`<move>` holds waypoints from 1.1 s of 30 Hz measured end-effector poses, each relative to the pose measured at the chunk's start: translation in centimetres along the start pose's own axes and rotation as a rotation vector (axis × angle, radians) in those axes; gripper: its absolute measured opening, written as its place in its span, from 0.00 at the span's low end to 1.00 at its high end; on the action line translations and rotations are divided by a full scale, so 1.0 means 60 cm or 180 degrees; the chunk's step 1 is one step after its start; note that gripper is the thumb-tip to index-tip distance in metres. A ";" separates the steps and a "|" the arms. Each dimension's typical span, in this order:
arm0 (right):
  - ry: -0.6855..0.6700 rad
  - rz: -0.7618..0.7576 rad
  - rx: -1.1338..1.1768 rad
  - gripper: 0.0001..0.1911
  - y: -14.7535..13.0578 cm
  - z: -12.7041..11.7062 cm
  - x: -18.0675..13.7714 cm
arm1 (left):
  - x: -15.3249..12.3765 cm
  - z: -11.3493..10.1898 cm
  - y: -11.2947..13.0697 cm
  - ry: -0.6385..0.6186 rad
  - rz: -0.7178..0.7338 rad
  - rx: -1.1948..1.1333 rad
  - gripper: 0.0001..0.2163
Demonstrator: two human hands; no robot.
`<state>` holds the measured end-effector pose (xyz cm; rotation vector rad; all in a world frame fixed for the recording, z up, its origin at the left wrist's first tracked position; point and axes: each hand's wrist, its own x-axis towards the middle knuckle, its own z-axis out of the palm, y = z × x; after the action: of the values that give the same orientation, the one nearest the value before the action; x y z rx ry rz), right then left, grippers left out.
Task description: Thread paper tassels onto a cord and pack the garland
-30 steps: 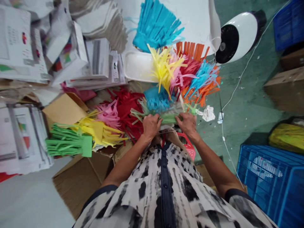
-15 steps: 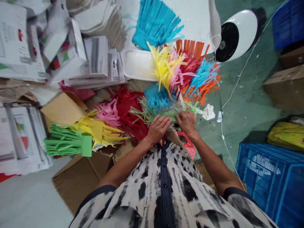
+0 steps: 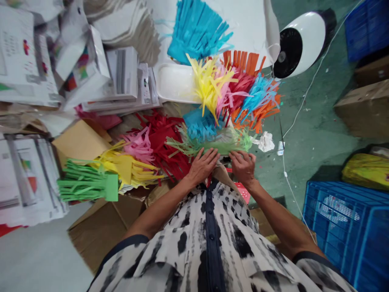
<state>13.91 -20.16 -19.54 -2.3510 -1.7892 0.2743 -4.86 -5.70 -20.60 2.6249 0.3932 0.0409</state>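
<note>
A pale green fringed tissue-paper tassel (image 3: 223, 140) lies on the table edge in front of me, its cut strips spreading to both sides. My left hand (image 3: 204, 163) rests on its near edge with fingers outstretched and lying flat. To the right, my right hand (image 3: 243, 164) touches the same edge, fingers apart and slightly bent. Just beyond is a blue fringed tissue piece (image 3: 200, 123). Left of my hands lie red fringed paper (image 3: 165, 142), a pink tassel (image 3: 141, 144), yellow fringed paper (image 3: 127, 168) and a green fringed piece (image 3: 88, 182).
Yellow (image 3: 208, 81), red and blue tassels are heaped beyond a white tray (image 3: 176, 83). Stacked white packets (image 3: 121, 75) cover the left side. A white fan (image 3: 306, 44) stands on the right floor beside a cable. A blue crate (image 3: 340, 231) is at lower right.
My right hand has shifted slightly right and toward me, its fingers spreading. The pale green tissue now lies flatter and shows more. My left hand stays in nearly the same place.
</note>
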 end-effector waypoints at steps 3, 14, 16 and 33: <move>-0.0086 -0.0171 0.0045 0.21 -0.008 0.000 0.003 | 0.002 0.001 0.000 0.0070 0.0030 -0.0007 0.22; -0.0079 -0.0207 0.0089 0.19 0.002 -0.008 0.017 | -0.054 -0.083 -0.072 0.0526 -0.0657 0.0242 0.14; -0.0069 -0.0213 0.0083 0.17 -0.001 -0.008 0.024 | -0.043 -0.088 -0.059 0.0547 -0.0554 0.0249 0.13; 0.0185 -0.1132 -0.0423 0.13 0.032 0.005 0.059 | 0.064 -0.031 -0.012 -0.0045 0.0023 0.0610 0.16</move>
<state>16.55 -17.26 -20.44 -2.0411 -2.2087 0.0379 -1.58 -3.17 -19.46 2.8136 0.4005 -0.0137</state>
